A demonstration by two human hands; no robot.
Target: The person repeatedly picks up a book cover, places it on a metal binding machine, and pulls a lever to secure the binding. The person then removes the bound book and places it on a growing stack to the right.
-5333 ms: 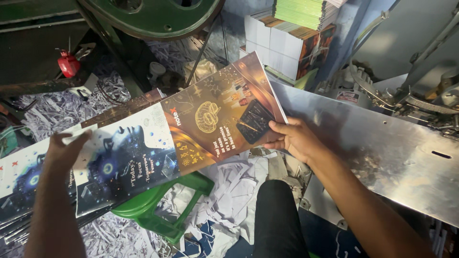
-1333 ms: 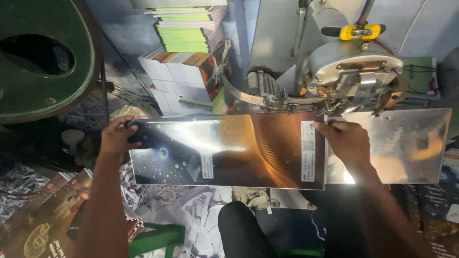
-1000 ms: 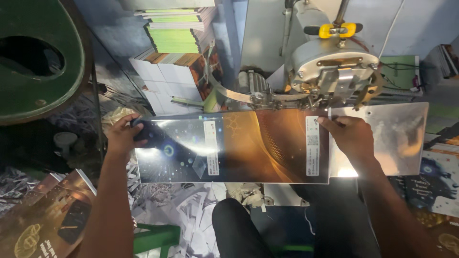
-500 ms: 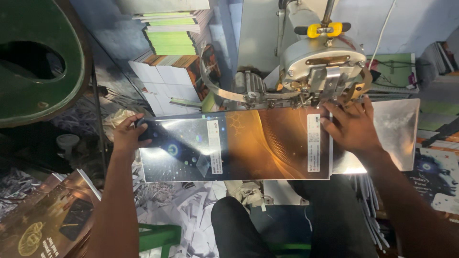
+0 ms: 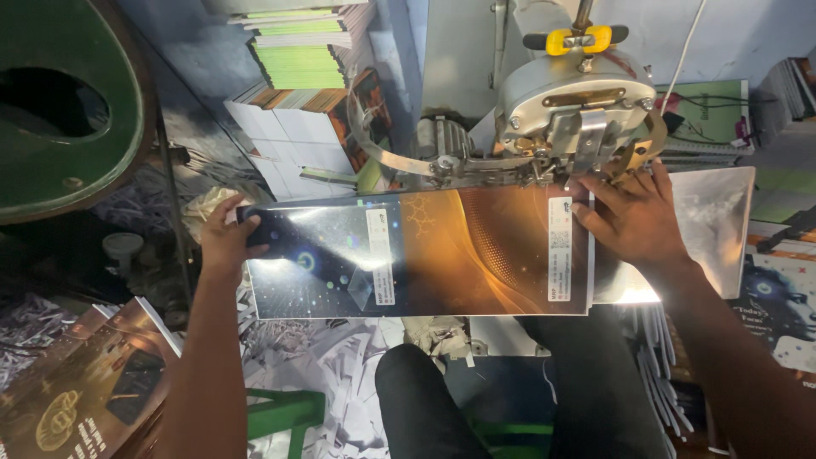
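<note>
A long glossy printed sheet (image 5: 425, 255), dark blue at its left and orange-brown at its right, lies flat across a metal plate (image 5: 714, 212). My left hand (image 5: 223, 240) grips the sheet's left end. My right hand (image 5: 633, 217) presses down on its right end, just below the round grey metal head of a machine (image 5: 578, 102). A white label strip (image 5: 561, 246) runs across the sheet beside my right hand.
Stacks of green and white booklets (image 5: 297, 93) stand behind the sheet. A big green machine body (image 5: 59, 110) fills the upper left. More printed covers (image 5: 76, 391) lie at the lower left, and others at the right (image 5: 778, 297). Paper trimmings cover the floor; my knees (image 5: 433, 399) are below.
I turned from the pile of covers to the machine and laid the sheet on the plate. Over the last second, both hands slid it further in under the machine head.
</note>
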